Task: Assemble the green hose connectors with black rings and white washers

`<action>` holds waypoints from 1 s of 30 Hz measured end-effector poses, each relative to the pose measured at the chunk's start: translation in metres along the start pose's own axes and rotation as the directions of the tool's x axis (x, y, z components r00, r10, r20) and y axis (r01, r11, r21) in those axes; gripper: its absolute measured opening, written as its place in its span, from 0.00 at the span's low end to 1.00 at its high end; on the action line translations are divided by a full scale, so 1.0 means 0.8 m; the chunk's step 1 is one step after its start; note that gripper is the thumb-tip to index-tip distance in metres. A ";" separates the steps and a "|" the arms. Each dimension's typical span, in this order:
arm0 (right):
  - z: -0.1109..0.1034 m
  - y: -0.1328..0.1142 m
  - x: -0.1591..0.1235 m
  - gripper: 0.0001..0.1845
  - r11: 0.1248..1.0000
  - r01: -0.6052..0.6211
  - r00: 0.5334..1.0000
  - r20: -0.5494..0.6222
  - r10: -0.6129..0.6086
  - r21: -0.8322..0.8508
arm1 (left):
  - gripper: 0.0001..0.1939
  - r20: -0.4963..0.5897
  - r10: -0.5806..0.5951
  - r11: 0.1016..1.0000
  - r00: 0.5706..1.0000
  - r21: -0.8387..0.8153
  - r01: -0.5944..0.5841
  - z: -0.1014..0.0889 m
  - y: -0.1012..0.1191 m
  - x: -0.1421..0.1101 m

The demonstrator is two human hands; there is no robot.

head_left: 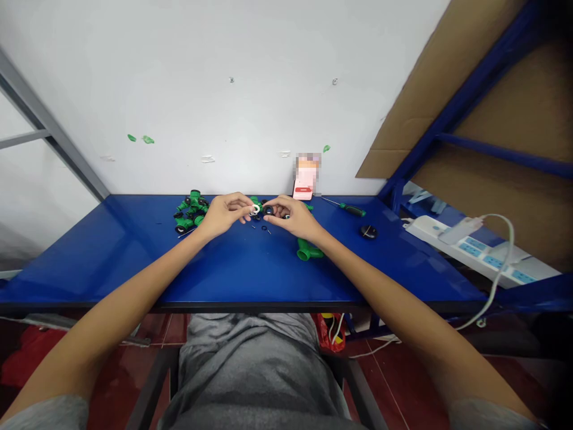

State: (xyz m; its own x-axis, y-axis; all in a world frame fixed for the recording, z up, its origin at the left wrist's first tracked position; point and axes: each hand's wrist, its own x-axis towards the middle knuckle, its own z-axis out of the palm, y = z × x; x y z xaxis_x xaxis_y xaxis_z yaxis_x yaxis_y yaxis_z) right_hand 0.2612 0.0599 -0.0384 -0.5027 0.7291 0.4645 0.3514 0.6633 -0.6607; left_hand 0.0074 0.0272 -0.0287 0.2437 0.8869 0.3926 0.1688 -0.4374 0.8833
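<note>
One white ring (257,208), one black ring (265,212), above the counter (242,269)
Left hand (224,215) pinches the white, right hand (292,216) the black; a loosened grip could drop either among small parts (264,227) below.

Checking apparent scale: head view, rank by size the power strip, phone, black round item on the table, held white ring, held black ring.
1. Power strip
2. Phone
3. Black round item
4. White ring and black ring: too similar to rank, both partly covered.
</note>
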 end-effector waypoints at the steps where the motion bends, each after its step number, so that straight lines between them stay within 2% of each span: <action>1: 0.000 -0.001 0.000 0.19 1.000 0.011 1.000 -0.003 -0.011 0.000 | 0.24 0.020 -0.012 1.000 1.000 -0.012 0.012 0.000 -0.001 0.000; 7: 0.005 -0.003 -0.004 0.23 0.995 -0.062 0.997 0.046 0.059 0.079 | 0.22 0.044 -0.067 0.998 0.997 -0.014 0.067 0.004 -0.006 -0.002; 9: 0.005 -0.004 -0.004 0.22 0.996 -0.058 0.997 0.050 0.054 0.065 | 0.19 0.030 -0.078 0.996 0.997 0.056 0.076 0.002 -0.008 -0.001; 11: 0.003 -0.004 -0.003 0.21 0.999 -0.045 0.998 0.033 0.045 0.014 | 0.14 -0.001 -0.071 0.973 0.997 0.222 0.070 -0.004 -0.011 0.001; 14: -0.004 0.000 -0.001 0.20 0.994 -0.039 0.999 -0.001 0.039 -0.098 | 0.07 0.035 -0.057 0.824 0.998 0.565 0.027 -0.019 -0.016 0.005; 17: -0.011 0.004 0.001 0.20 0.984 -0.051 0.998 -0.030 0.047 -0.168 | 0.07 0.143 -0.104 0.646 0.984 0.763 -0.043 -0.030 -0.020 0.007; 20: -0.014 0.005 0.002 0.20 0.979 -0.060 0.998 -0.043 0.052 -0.197 | 0.10 0.202 -0.066 0.554 0.977 0.822 -0.132 -0.035 -0.022 0.008; 24: -0.012 0.003 0.002 0.19 0.974 -0.062 0.998 -0.042 0.054 -0.217 | 0.16 0.245 0.019 0.507 0.969 0.834 -0.220 -0.032 -0.025 0.010; 27: -0.007 0.004 0.003 0.19 0.976 -0.043 0.998 -0.048 0.033 -0.213 | 0.20 0.319 0.072 0.439 0.945 0.841 -0.318 -0.022 -0.030 0.014; 30: -0.004 0.006 0.005 0.19 0.973 -0.022 0.999 -0.043 0.013 -0.230 | 0.20 0.372 0.060 0.328 0.926 0.869 -0.370 -0.006 -0.038 0.020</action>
State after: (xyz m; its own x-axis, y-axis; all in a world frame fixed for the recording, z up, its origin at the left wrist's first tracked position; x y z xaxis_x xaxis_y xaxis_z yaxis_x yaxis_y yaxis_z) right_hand 0.2635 0.0663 -0.0382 -0.4640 0.7441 0.4806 0.5348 0.6678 -0.5177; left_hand 0.0015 0.0556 -0.0480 0.5911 0.7399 0.3210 0.7952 -0.6013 -0.0783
